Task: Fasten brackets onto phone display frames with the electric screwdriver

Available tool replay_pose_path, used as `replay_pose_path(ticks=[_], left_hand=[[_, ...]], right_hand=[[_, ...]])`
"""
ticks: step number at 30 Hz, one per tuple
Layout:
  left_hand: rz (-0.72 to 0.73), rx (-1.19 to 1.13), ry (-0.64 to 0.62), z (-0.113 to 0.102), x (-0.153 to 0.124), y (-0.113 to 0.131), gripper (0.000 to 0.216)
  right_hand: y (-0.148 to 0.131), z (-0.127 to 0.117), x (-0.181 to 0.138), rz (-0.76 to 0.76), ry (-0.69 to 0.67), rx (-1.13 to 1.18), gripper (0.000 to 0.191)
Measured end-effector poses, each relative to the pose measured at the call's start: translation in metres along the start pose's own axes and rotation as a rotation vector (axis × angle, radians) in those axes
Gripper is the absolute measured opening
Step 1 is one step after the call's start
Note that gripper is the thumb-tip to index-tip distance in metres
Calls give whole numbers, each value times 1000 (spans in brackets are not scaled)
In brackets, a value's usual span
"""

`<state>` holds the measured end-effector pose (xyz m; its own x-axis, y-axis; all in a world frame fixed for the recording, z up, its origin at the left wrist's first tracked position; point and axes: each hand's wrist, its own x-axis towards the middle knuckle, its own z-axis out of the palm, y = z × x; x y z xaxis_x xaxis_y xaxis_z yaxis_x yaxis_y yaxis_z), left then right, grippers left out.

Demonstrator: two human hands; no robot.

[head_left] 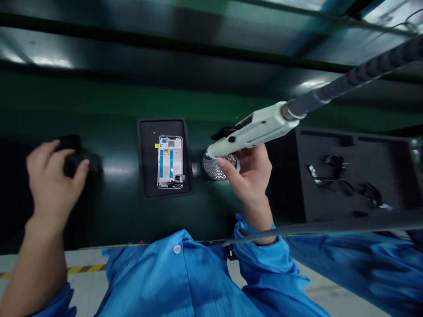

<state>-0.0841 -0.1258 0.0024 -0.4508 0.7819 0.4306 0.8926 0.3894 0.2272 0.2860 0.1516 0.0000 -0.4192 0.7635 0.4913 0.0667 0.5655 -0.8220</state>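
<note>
In the head view, the left hand (53, 178) curves loosely at a dark object (70, 141), grip unclear, the right hand (253, 174) bends beside the white hose-fed tool (264, 127) and perforated metal disc (213, 169), hold likewise unclear, and the phone frame (177, 163) lies between them on a black tray (148, 176)

L hand (54, 174): black obj. (70, 141) at its fingers lost in shadow; shape & grip unclear. R hand (254, 174): some fingers hidden behind white tool (256, 131), hold can't be told. Mesh disc (214, 169) part-covered by tool & thumb; join w/ tool unclear. Grey hose (350, 86) blurred, cut off at R edge. Phone frame (177, 160): tiny bits at near end too small to ID. Dark box (380, 163), R side: small parts (335, 161) blurred. Blue coat (178, 281) & L forearm (39, 268) cut off at btm.
</note>
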Motion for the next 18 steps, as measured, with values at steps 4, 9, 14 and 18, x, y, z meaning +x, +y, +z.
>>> replay_pose_path(ticks=[4,9,14,18], left_hand=[[-95,48,-166,-6,17,-26,71],[33,14,-71,2,8,1,47],[665,-251,-45,43,-17,98,11],[793,-276,-77,66,-31,152,15]], right_hand=[[-21,-9,-26,-166,-223,-203,37],[-28,3,-44,-171,-636,-369,14],[-16,20,-40,-138,-750,-505,26],[-8,34,-30,-96,-688,-513,26]])
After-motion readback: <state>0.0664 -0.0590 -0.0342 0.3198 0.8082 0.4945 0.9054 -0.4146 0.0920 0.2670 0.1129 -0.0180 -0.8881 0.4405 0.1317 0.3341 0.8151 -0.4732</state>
